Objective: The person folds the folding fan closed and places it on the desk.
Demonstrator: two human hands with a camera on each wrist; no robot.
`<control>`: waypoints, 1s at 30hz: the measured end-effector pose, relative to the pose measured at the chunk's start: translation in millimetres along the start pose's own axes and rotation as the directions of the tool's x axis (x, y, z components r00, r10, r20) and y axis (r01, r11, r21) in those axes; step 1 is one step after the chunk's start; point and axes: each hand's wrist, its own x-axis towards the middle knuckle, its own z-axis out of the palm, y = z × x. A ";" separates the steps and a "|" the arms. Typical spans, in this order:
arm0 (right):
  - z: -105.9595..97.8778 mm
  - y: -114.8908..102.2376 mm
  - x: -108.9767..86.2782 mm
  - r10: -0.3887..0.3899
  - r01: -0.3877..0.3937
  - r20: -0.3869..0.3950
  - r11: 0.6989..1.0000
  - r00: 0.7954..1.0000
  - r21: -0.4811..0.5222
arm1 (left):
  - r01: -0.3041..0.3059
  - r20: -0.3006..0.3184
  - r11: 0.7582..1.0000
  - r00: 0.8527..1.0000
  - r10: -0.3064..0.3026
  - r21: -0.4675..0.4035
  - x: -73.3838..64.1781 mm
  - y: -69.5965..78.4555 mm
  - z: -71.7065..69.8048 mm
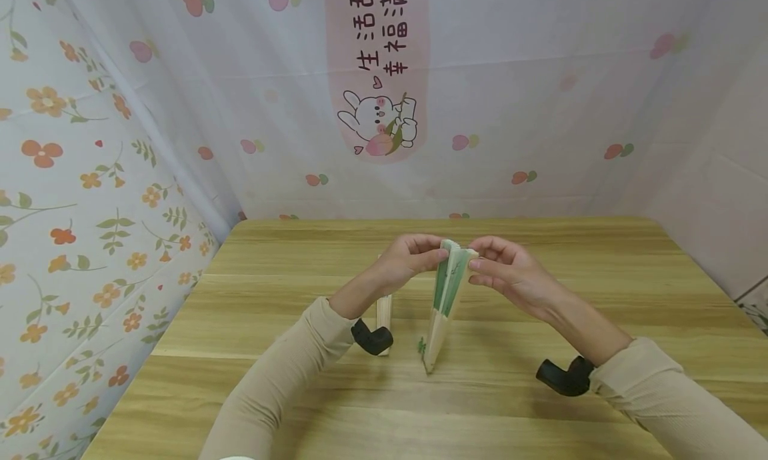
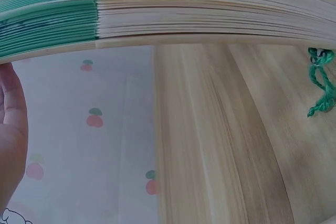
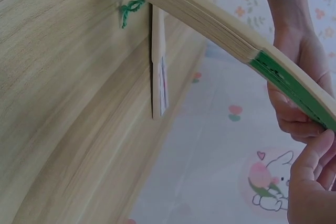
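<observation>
A folding fan (image 1: pixel 449 290) with green leaf and pale wooden ribs stands steeply above the table, nearly closed, its leaf parted by a narrow gap. My left hand (image 1: pixel 414 259) pinches one side of the green end. On the other side, my right hand (image 1: pixel 513 273) pinches the edge between thumb and fingers. The ribs (image 2: pixel 210 19) spread slightly in the left wrist view. A green cord tassel (image 3: pixel 131 9) hangs from the narrow lower end. Behind my left forearm lies a second closed folding fan (image 1: pixel 385 310), partly hidden.
The wood-grain table (image 1: pixel 480 407) stretches under both arms. A white curtain (image 1: pixel 540 113) with fruit prints hangs behind its far edge, and a floral cloth (image 1: pixel 90 233) hangs at the left. Black curved pieces (image 1: pixel 564 378) sit at both wrists.
</observation>
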 end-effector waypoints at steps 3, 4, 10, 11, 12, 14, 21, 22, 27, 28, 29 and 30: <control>-0.3 -0.4 0.1 0.005 -0.005 -0.017 1.000 1.000 -0.012 | 0.006 -0.009 1.000 1.000 -0.007 -0.004 -0.1 0.1 0.5; -0.4 -0.5 0.1 0.006 -0.007 -0.019 1.000 1.000 -0.014 | 0.009 -0.011 1.000 1.000 -0.009 -0.004 -0.1 0.2 0.7; -1.1 -0.2 0.7 0.005 -0.005 -0.006 1.000 1.000 -0.020 | 0.025 0.000 1.000 1.000 -0.025 -0.007 1.3 -0.1 1.5; -1.1 -0.2 0.8 0.004 -0.004 -0.004 1.000 1.000 -0.021 | 0.029 -0.001 1.000 1.000 -0.029 -0.009 1.5 -0.1 1.8; -1.0 -0.1 1.0 0.004 -0.004 -0.003 1.000 1.000 -0.021 | 0.032 -0.003 0.999 0.999 -0.032 -0.010 1.8 -0.1 2.0; -0.6 -0.1 1.3 0.005 -0.005 0.001 1.000 1.000 -0.020 | 0.039 -0.009 0.999 0.999 -0.039 -0.014 2.2 -0.2 2.5; 1.4 0.6 2.2 0.009 -0.009 0.007 1.000 1.000 -0.013 | 0.046 -0.001 0.998 0.999 -0.046 -0.038 3.3 -1.4 3.1; 1.6 0.8 2.2 0.011 -0.011 0.004 1.000 1.000 -0.013 | 0.050 -0.002 0.998 0.999 -0.050 -0.041 3.3 -1.4 3.3; 1.6 1.8 2.1 0.016 -0.016 -0.008 1.000 1.000 -0.013 | 0.073 -0.025 0.996 0.997 -0.074 -0.042 3.2 -0.2 4.9; 1.5 2.0 2.1 0.016 -0.016 -0.009 1.000 1.000 -0.014 | 0.076 -0.029 0.996 0.997 -0.077 -0.041 3.2 0.0 5.1; 1.2 2.2 2.0 0.017 -0.017 -0.011 1.000 1.000 -0.014 | 0.076 -0.032 0.996 0.996 -0.077 -0.039 3.3 -0.1 5.2; 0.8 2.4 1.8 0.019 -0.019 -0.014 1.000 1.000 -0.014 | 0.077 -0.035 0.996 0.996 -0.078 -0.041 3.2 -0.1 5.2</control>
